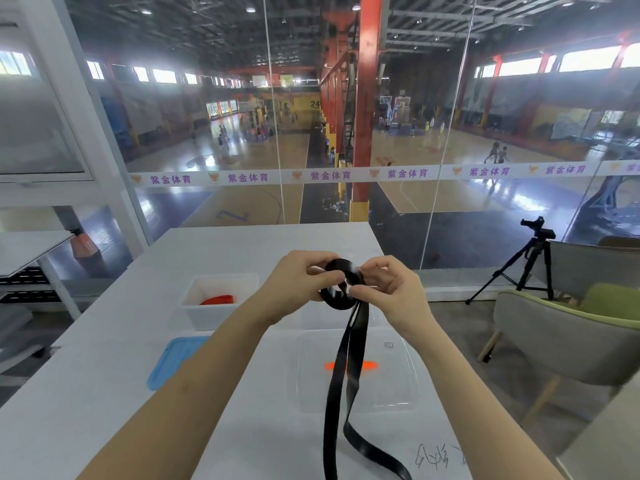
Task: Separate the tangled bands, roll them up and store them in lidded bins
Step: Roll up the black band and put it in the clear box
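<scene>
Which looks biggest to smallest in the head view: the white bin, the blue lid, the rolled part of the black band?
1. white bin
2. blue lid, partly hidden by the left forearm, so unsure
3. rolled part of the black band, nearer the camera yet smallest

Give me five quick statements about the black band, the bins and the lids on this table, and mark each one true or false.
1. Both hands hold the black band up above the table. True: the left hand and the right hand grip its rolled part.
2. The black band is fully rolled. False: two long strands hang from the coil down to the table.
3. The white bin holds something red. True.
4. The blue lid covers the white bin. False: it lies flat on the table in front of the bin.
5. The white bin sits right of the hands. False: it sits to their left.
</scene>
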The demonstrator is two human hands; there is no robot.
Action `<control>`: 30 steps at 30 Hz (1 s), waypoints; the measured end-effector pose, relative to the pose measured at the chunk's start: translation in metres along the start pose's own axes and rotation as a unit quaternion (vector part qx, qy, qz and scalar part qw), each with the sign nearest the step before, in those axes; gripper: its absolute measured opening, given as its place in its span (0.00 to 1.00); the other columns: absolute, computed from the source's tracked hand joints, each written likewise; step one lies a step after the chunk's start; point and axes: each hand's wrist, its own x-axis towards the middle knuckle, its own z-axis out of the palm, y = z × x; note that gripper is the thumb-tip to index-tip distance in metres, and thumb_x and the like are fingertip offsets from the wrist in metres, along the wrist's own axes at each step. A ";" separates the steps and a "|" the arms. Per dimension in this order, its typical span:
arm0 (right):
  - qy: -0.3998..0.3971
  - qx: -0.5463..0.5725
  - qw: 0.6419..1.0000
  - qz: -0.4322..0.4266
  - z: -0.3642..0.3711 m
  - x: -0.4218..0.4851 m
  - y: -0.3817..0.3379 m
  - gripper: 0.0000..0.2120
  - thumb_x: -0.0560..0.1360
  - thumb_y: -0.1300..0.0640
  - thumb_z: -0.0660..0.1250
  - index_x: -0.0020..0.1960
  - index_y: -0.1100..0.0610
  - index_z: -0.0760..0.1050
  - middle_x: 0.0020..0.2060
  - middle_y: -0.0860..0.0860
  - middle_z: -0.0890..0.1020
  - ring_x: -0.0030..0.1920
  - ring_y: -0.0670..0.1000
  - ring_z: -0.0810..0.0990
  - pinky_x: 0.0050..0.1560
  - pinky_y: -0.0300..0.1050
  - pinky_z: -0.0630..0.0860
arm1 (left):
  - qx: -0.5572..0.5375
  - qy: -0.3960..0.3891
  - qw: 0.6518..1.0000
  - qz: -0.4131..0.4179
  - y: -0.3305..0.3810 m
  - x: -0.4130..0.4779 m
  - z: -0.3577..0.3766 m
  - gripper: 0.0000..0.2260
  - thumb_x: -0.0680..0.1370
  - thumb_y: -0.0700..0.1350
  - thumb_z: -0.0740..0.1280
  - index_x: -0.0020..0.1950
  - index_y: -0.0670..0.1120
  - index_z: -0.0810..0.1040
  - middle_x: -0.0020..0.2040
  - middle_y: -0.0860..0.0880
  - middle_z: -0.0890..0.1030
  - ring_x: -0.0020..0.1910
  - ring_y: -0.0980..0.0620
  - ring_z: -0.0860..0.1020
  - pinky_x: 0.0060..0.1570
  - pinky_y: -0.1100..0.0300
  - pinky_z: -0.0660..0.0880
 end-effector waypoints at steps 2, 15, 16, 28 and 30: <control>0.029 0.015 0.999 0.005 0.004 -0.001 0.003 0.16 0.72 0.70 0.79 0.55 0.59 0.78 0.48 0.55 0.90 0.51 0.56 0.89 0.60 0.53 0.85 | -0.038 0.043 0.998 0.006 0.003 0.001 0.002 0.09 0.82 0.39 0.69 0.59 0.47 0.86 0.48 0.43 0.88 0.48 0.46 0.86 0.55 0.45 0.85; 0.052 0.020 0.994 -0.094 -0.010 0.043 -0.054 0.10 0.73 0.69 0.78 0.50 0.58 0.85 0.44 0.52 0.89 0.47 0.51 0.89 0.56 0.45 0.85 | -0.158 0.052 0.986 0.016 0.030 0.019 -0.016 0.09 0.80 0.38 0.72 0.60 0.46 0.85 0.54 0.45 0.89 0.57 0.45 0.87 0.57 0.51 0.84; 0.050 0.020 0.995 -0.089 -0.009 0.042 -0.048 0.10 0.74 0.70 0.77 0.52 0.59 0.84 0.45 0.52 0.89 0.48 0.51 0.89 0.56 0.45 0.84 | -0.176 0.061 0.982 0.014 0.028 0.020 -0.015 0.09 0.80 0.37 0.72 0.60 0.45 0.85 0.54 0.44 0.88 0.57 0.44 0.86 0.58 0.50 0.84; 0.099 0.080 0.991 -0.045 -0.009 0.025 -0.014 0.12 0.73 0.71 0.77 0.50 0.57 0.86 0.42 0.51 0.90 0.45 0.48 0.89 0.49 0.38 0.82 | -0.188 0.044 0.980 -0.047 -0.006 0.016 0.008 0.13 0.81 0.39 0.70 0.66 0.43 0.81 0.58 0.44 0.87 0.58 0.47 0.86 0.59 0.50 0.83; 0.079 0.029 0.995 -0.044 -0.013 0.028 -0.013 0.12 0.71 0.71 0.79 0.49 0.56 0.87 0.42 0.49 0.89 0.44 0.47 0.88 0.49 0.38 0.82 | -0.108 0.032 0.992 -0.056 -0.008 0.017 0.000 0.15 0.79 0.39 0.73 0.66 0.46 0.81 0.60 0.47 0.87 0.58 0.49 0.86 0.59 0.49 0.83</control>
